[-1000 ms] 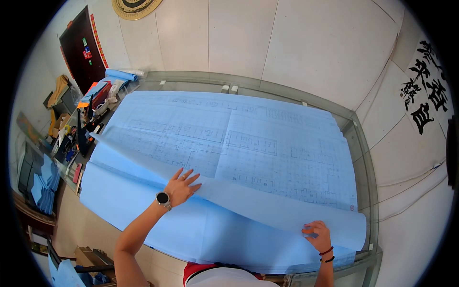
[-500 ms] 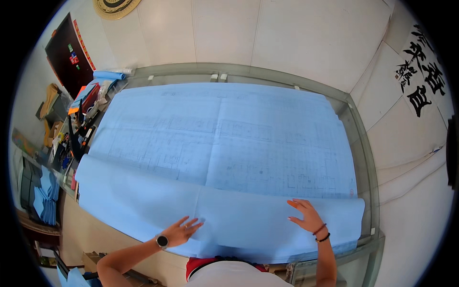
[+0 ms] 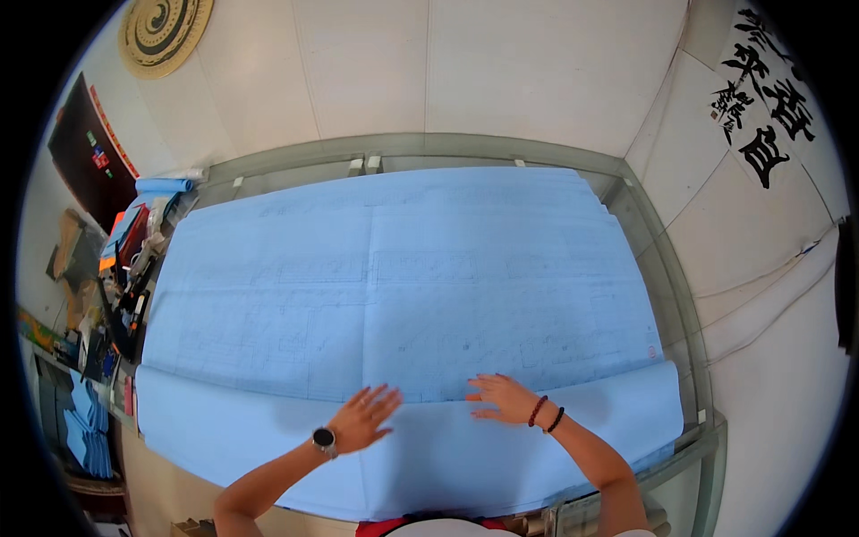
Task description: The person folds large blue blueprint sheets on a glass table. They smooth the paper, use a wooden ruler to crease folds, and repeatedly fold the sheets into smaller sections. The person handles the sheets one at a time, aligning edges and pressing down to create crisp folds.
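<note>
**Hands flat on a folded blue sheet**

Palms lie open on paper. The left hand (image 3: 362,418), with a dark watch (image 3: 324,438) at its wrist, has its fingers spread and rests flat on the folded-over strip (image 3: 224,430) of a large blue drawing sheet (image 3: 403,277), just short of the strip's upper edge. The right hand (image 3: 501,398), with two bead bracelets (image 3: 546,415) at the wrist, is likewise spread and flat, its fingertips on the fold's edge; the two hands sit near each other at the middle of the table's near edge. The strip runs along that whole near edge, from the left corner to the right. Beyond it the sheet, faintly lined, covers most of the glass table (image 3: 667,295) up to the far edge. Along the table's left edge lies a clutter of books and pens (image 3: 130,268), with a rolled blue sheet (image 3: 165,185) at the far left corner.
</note>
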`<action>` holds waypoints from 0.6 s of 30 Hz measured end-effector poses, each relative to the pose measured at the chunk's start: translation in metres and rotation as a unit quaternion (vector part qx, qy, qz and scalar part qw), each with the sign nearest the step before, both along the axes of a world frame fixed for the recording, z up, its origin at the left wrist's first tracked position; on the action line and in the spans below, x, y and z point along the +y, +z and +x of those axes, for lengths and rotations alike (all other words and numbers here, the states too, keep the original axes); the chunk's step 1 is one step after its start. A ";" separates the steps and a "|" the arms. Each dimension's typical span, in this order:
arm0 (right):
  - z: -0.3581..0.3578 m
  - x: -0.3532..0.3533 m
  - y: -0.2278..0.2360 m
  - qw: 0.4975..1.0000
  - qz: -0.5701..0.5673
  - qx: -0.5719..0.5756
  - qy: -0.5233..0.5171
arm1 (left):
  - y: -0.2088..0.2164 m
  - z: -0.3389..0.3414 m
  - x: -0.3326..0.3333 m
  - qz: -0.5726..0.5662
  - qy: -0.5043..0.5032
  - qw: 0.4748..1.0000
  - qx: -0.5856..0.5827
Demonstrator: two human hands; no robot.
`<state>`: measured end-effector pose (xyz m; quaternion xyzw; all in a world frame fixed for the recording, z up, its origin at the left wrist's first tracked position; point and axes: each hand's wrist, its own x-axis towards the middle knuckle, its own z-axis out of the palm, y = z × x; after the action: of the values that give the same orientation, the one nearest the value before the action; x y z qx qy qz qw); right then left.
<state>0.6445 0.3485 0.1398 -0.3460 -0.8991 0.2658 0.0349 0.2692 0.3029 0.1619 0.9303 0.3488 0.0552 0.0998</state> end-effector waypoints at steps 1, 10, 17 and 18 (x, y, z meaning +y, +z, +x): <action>0.001 0.013 0.000 0.999 0.011 0.031 -0.025 | -0.004 0.006 0.025 -0.014 0.045 0.999 -0.028; 0.014 0.184 -0.042 0.984 0.050 0.077 -0.150 | -0.104 0.016 0.202 -0.047 0.300 0.953 -0.006; 0.049 0.350 -0.098 0.953 0.126 0.002 -0.277 | -0.133 0.034 0.225 0.026 0.372 0.928 -0.004; 0.054 0.371 -0.103 0.947 0.133 -0.009 -0.293 | -0.130 0.035 0.224 0.030 0.372 0.928 0.002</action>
<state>0.6985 0.7191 0.0368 -0.5889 -0.7854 0.1189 0.1487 0.3043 0.5268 0.0316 0.7361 0.6685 0.0969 0.0433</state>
